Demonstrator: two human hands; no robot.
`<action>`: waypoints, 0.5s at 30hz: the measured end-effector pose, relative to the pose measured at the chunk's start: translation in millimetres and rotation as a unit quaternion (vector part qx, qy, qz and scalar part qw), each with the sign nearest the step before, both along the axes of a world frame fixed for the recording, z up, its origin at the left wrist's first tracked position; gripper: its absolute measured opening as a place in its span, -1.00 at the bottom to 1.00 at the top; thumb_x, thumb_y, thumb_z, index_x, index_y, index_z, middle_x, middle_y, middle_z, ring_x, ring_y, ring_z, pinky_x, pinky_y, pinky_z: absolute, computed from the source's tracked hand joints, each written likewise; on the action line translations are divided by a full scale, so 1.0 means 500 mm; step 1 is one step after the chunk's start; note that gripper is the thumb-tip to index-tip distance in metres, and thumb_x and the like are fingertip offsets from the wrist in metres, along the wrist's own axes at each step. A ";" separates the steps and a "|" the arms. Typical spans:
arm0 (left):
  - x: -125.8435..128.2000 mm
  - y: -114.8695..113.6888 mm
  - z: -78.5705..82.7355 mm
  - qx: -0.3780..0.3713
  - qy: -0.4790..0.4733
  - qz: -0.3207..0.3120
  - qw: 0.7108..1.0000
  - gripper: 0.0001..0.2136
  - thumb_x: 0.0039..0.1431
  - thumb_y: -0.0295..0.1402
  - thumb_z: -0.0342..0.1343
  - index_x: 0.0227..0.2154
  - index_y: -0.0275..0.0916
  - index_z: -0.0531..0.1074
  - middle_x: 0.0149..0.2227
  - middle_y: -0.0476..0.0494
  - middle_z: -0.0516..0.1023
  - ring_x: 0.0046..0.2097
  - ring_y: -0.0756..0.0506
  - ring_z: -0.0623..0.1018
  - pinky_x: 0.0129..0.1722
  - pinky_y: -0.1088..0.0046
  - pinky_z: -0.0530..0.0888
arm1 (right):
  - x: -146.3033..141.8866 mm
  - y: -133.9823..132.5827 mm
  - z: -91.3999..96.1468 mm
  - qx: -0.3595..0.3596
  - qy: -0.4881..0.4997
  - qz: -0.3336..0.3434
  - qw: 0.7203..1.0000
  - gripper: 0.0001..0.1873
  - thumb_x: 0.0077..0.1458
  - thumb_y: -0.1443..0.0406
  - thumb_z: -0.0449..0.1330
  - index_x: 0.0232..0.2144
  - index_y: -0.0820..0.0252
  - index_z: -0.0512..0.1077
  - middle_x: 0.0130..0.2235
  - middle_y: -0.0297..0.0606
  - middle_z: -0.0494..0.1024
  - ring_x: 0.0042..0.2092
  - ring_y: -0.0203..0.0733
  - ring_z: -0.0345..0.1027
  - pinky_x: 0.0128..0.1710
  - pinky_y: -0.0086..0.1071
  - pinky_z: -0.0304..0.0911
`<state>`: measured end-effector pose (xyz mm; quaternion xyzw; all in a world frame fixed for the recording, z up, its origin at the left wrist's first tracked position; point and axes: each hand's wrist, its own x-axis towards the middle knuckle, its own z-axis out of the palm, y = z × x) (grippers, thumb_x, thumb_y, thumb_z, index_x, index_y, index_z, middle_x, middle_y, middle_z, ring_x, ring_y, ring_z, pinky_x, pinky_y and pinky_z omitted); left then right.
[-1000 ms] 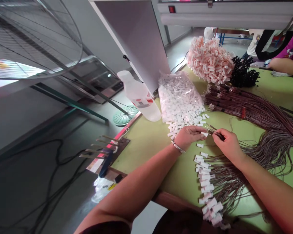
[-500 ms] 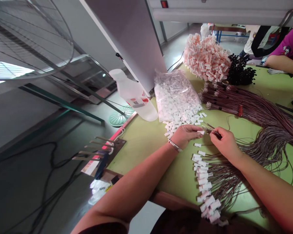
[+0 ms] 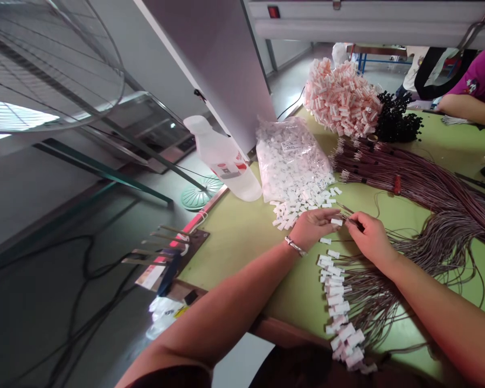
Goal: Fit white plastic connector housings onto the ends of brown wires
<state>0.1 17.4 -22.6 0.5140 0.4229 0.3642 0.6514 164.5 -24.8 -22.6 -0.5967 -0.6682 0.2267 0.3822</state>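
Step in hand, as I read it: wire end into housing.

- Your left hand (image 3: 313,226) lies on the table (image 3: 242,231) just near of the loose pile (image 3: 303,205). Thumb and forefinger are closed on one white connector (image 3: 337,221); the other fingers are loosely curled.
- Your right hand (image 3: 369,237) is pinched shut on a wire (image 3: 346,213), fingertips all but touching the connector. The wire's tip is too small to tell whether it is in.
- The connector sits between both hands, above the table, far of the finished row (image 3: 339,302).

Advice (judgement):
- Keep the left wrist down on the table so the housing stays fixed, and move only the right hand.
- Keep the pinch close to the wire's end so the wire cannot buckle.
- Line the wire up with the opening before pushing, and push straight.
- Keep the trailing length clear of the near tangle (image 3: 388,291), or it may drag the end sideways.

Against 0.5 s ago:
- Your right hand has moved left and slightly far. The gap where bare wire ends showed between the hands has nearly closed.
- Your left hand has shifted slightly right, with the same grip.
- The bag (image 3: 291,159), bottle (image 3: 226,161) and far bundle (image 3: 408,178) are unchanged.
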 end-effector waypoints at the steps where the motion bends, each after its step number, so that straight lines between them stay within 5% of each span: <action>1: -0.001 0.001 0.000 0.009 -0.003 -0.002 1.000 -0.57 -0.22 -0.53 0.28 -0.16 -0.35 0.50 -0.41 -0.08 0.59 -0.37 0.02 0.56 -0.25 0.50 0.52 | 0.000 0.001 -0.001 -0.001 0.008 -0.007 1.000 -0.83 0.06 0.24 0.08 -0.50 0.17 0.36 -0.52 -0.33 0.44 -0.47 -0.27 0.26 -0.45 -0.44 0.13; 4: -0.004 0.001 0.004 0.029 0.035 -0.004 0.999 -0.55 -0.22 -0.52 0.28 -0.13 -0.32 0.50 -0.50 -0.01 0.55 -0.47 0.06 0.51 -0.39 0.56 0.50 | 0.001 0.001 -0.002 0.003 0.013 -0.022 1.000 -0.85 0.03 0.25 0.09 -0.49 0.18 0.38 -0.51 -0.32 0.46 -0.47 -0.27 0.27 -0.46 -0.44 0.14; 8: -0.005 0.001 0.007 0.027 0.088 -0.007 0.996 -0.79 -0.14 -0.49 0.25 -0.34 -0.30 0.57 -0.65 0.01 0.49 -0.58 0.05 0.48 -0.48 0.56 0.49 | 0.001 -0.001 -0.002 0.002 0.007 -0.008 1.000 -0.87 0.00 0.27 0.10 -0.47 0.18 0.41 -0.51 -0.32 0.47 -0.48 -0.28 0.27 -0.44 -0.44 0.16; 15: -0.004 0.007 0.005 -0.031 0.046 -0.032 0.998 -0.87 -0.12 -0.49 0.26 -0.43 -0.35 0.53 -0.65 -0.02 0.51 -0.61 0.06 0.48 -0.56 0.57 0.48 | -0.001 -0.003 -0.005 -0.012 0.002 0.007 1.000 -0.86 0.02 0.27 0.08 -0.46 0.18 0.42 -0.49 -0.32 0.48 -0.47 -0.27 0.28 -0.42 -0.43 0.17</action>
